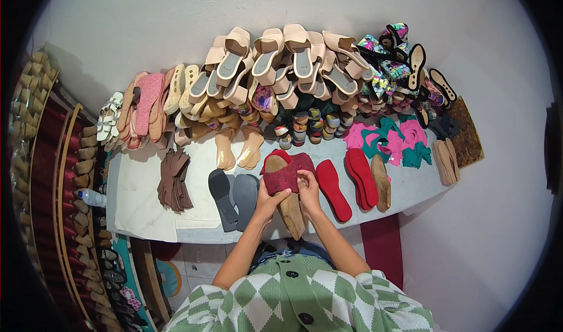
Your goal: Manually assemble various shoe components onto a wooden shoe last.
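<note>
A wooden shoe last (291, 210) is held over the near edge of the white table (146, 203), toe pointing away from me. A dark red suede upper (285, 172) is stretched over its front. My left hand (268, 202) grips the last's left side with fingers on the suede. My right hand (308, 192) grips the right side, thumb on the upper's edge. Two grey insoles (233, 196) lie just left of my hands and red insoles (346, 182) lie just right.
Beige sandals (275, 62) are piled along the wall, with patterned ones (387, 68) at the right. A stack of brown cut pieces (174, 181), pink and teal uppers (390, 140) and tan soles (447, 161) lie on the table. Racks of wooden lasts (85, 174) stand at my left.
</note>
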Demonstrator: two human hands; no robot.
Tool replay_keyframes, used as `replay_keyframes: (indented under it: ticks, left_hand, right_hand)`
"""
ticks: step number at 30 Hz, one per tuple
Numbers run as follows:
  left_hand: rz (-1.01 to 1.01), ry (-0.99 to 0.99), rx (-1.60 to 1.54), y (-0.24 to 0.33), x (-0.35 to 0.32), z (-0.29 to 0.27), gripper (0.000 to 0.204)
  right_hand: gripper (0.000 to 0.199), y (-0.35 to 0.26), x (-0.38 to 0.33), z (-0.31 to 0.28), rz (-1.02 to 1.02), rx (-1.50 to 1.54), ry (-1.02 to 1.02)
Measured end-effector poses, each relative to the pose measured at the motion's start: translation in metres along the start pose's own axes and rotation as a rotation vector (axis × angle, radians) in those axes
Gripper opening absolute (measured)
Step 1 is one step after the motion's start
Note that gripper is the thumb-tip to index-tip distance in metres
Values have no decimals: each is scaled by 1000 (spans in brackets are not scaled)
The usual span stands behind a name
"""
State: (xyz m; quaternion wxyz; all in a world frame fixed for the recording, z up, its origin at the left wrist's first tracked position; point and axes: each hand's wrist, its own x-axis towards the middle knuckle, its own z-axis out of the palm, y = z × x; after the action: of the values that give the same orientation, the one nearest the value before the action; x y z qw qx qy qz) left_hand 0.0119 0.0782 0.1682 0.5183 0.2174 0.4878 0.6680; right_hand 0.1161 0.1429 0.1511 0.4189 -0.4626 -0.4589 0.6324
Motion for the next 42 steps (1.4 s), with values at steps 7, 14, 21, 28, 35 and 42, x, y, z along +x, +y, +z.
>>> replay_keyframes:
  ticks: [7, 14, 21, 28, 35, 42]
  left_hand:
    - [32, 20, -28, -2, 0, 0, 66]
    - [70, 43, 22, 2, -3, 1, 68]
    - [171, 84, 236, 7, -10, 1, 76]
    - [216, 82, 415, 6, -15, 2, 81]
    - [176, 63, 516, -13, -10, -14, 80]
    - [74, 20, 202, -15, -1, -20, 47]
  right_hand:
    - [20, -19, 3, -1, 20, 9, -122]
    - [21, -17, 7, -12, -230, -289, -271]
    - [28, -28, -6, -10, -2, -104, -346]
    - [36, -35, -5, -17, 123, -135, -401]
    - [34, -38, -10, -21, 241, -96, -395]
    - [41, -31, -28, -19, 85, -97, -348]
